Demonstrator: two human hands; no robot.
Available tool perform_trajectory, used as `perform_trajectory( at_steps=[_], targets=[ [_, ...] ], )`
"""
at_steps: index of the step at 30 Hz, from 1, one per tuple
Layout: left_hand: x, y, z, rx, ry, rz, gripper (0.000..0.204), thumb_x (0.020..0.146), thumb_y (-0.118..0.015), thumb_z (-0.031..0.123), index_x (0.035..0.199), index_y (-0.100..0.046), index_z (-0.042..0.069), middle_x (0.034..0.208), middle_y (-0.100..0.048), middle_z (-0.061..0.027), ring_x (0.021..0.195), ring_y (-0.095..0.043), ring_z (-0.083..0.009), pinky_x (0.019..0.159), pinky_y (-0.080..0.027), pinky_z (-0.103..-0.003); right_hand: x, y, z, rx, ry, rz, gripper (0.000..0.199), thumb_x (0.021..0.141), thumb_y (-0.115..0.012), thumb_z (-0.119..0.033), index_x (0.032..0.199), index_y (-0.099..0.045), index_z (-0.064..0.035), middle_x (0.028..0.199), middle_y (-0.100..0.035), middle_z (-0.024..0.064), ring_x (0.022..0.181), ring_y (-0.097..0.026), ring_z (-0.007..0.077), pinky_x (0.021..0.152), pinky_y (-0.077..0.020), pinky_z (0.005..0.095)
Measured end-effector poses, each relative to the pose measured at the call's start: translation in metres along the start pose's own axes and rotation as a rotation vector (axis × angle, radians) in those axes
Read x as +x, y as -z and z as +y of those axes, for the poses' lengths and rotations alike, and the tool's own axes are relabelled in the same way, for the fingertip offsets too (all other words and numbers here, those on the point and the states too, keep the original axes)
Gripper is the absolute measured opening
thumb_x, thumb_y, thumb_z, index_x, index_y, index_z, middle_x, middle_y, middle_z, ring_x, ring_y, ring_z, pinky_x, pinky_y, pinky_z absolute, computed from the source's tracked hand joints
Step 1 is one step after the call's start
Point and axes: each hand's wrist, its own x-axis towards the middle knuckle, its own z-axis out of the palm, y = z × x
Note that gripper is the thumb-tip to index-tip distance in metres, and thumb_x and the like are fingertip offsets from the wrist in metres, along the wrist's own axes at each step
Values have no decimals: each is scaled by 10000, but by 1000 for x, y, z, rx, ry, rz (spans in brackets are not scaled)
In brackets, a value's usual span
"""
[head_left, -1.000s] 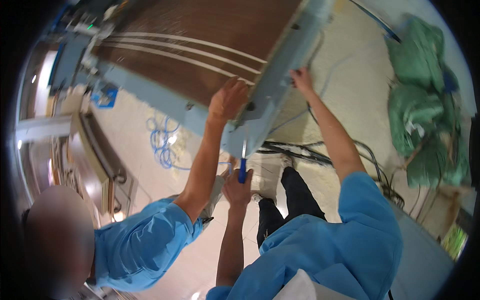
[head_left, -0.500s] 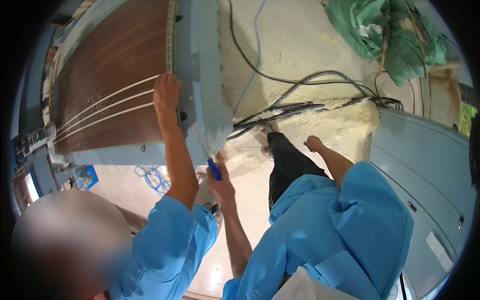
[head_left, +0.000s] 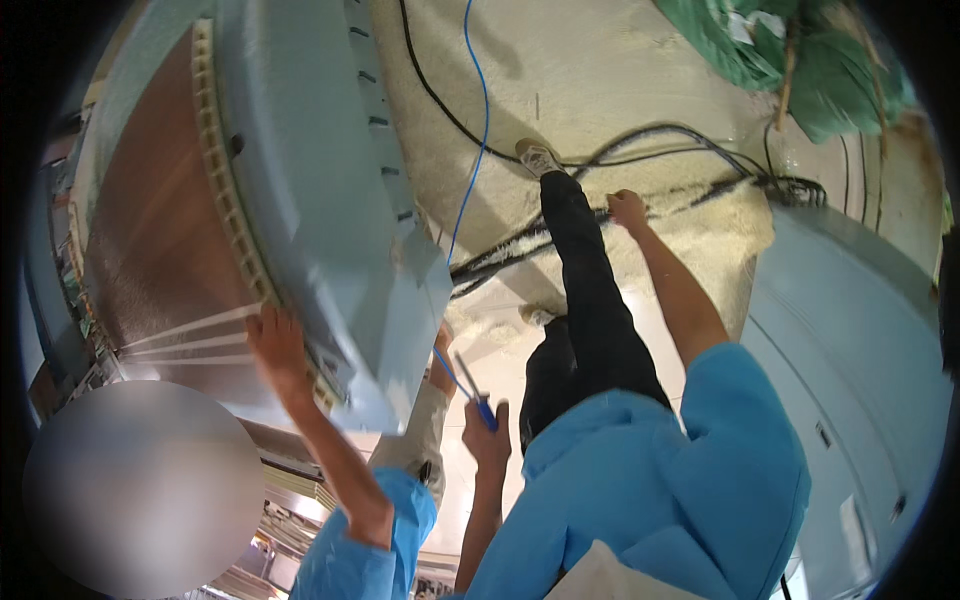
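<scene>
My left hand (head_left: 487, 440) is wrapped round the blue handle of a screwdriver (head_left: 487, 412), its metal shaft pointing up and away from me. Screwdriver and hand are just right of the near corner of a large pale-blue machine (head_left: 310, 210), apart from it. My right hand (head_left: 628, 210) hangs out ahead over the dusty floor with its fingers curled in; nothing shows in it. To the left, a co-worker's hand (head_left: 277, 345) rests at the edge of the machine's brown surface (head_left: 165, 220), by several white cords (head_left: 195, 340).
Black cables (head_left: 510, 250) and a blue cable (head_left: 478, 110) cross the powder-covered floor (head_left: 440, 45) near my feet. A blue-grey cabinet (head_left: 830, 370) stands on the right. Green sacks (head_left: 830, 90) lie at the far right. The co-worker's blue sleeve (head_left: 345, 565) is close on my left.
My view has swung and I have stepped forward. My left hand with the screwdriver has moved right, away from the machine's corner. My right hand reaches farther forward, still curled.
</scene>
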Motion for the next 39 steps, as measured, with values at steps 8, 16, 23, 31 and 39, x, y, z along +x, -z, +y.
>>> perform_trajectory(
  at_steps=[8,16,23,31,39],
  targets=[
    [93,-86,58,-270,734,-103,452,920,-780,151,1299,-570,24,1042,-709,-156,770,-725,-226,766,-578,-364,319,-175,-108,-247,105,29,416,941,-696,-342,1153,-708,16,1134,-729,271,1103,-693,429,946,-545,517],
    [126,-96,96,34,860,-260,490,897,-829,260,1266,-564,76,1126,-693,-167,984,-723,-329,871,-575,-442,501,-280,-9,-637,141,173,398,990,-577,-388,1071,-723,-26,1029,-741,175,947,-722,351,813,-573,489],
    [156,-58,145,-1,973,-337,583,957,-733,501,1361,-499,153,1187,-689,-163,1065,-702,-367,920,-549,-484,437,-211,-39,-474,199,51,385,1010,-502,-321,966,-696,9,976,-726,243,911,-686,462,791,-516,557],
    [110,17,175,-116,498,90,423,900,-798,373,1169,-657,78,1113,-674,-167,1019,-652,-369,904,-529,-474,240,-16,-62,-877,298,-360,224,1030,-559,-216,995,-658,-19,996,-709,169,816,-695,324,716,-555,474],
    [66,109,114,-133,459,368,369,927,-736,433,918,-685,68,788,-678,-181,758,-686,-393,711,-549,-509,99,93,-97,-556,200,-380,97,959,-592,-125,902,-643,-65,633,-558,84,471,-527,184,417,-422,354]
  ],
)
